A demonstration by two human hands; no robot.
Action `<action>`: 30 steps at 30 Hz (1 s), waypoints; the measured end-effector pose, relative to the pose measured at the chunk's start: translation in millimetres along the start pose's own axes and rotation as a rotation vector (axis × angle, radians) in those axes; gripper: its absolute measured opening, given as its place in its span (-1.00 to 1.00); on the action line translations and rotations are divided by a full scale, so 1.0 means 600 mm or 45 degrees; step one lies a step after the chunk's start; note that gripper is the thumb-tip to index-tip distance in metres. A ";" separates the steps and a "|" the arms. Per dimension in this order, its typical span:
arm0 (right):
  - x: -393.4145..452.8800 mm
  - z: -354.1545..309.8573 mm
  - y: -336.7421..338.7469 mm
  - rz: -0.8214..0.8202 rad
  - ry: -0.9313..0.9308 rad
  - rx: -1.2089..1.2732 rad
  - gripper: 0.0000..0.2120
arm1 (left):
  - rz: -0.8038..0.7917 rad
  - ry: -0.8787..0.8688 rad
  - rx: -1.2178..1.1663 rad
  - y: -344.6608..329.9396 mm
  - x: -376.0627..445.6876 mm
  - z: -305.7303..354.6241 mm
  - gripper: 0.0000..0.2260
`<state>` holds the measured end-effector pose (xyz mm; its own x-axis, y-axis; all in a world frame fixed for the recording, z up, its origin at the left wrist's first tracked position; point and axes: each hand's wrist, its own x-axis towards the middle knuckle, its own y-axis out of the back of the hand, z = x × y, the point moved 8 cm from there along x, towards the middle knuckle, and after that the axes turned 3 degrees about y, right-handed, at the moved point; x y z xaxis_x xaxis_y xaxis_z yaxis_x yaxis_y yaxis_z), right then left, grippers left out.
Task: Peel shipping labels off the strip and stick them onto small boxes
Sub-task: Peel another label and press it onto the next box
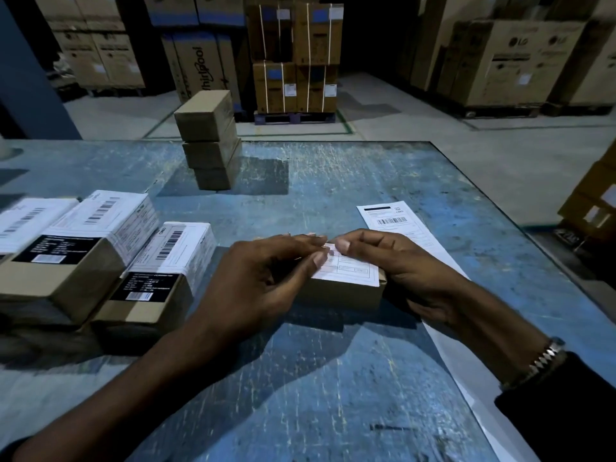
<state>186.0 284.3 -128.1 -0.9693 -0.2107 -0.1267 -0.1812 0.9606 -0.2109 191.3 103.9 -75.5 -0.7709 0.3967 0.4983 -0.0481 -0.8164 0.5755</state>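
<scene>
A small brown box lies on the blue table in front of me, with a white shipping label on its top. My left hand lies over the box's left part, fingers stretched flat across the label. My right hand wraps round the box's right end, thumb on the label near the left fingertips. The label strip runs along the table from behind my right hand and under my right forearm.
Labelled boxes sit at the left. A stack of three plain brown boxes stands at the table's far middle. The table's right edge runs diagonally past my right arm. Large cartons on pallets fill the warehouse floor behind.
</scene>
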 end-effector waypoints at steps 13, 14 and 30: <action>-0.001 -0.006 0.004 0.044 0.087 -0.140 -0.71 | -0.033 0.151 -0.086 0.010 -0.003 -0.014 -0.80; -0.001 -0.009 0.005 0.054 0.096 -0.186 -0.70 | -0.018 0.128 -0.017 0.014 -0.004 -0.013 -0.81; -0.021 -0.065 0.010 0.070 0.575 -0.767 -0.72 | -0.173 0.025 0.113 0.035 0.001 -0.007 -0.65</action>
<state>190.8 299.8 -89.6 -0.9299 -0.1890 0.3155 -0.0642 0.9281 0.3668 187.2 85.2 -65.4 -0.7734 0.4920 0.3997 -0.0972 -0.7151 0.6923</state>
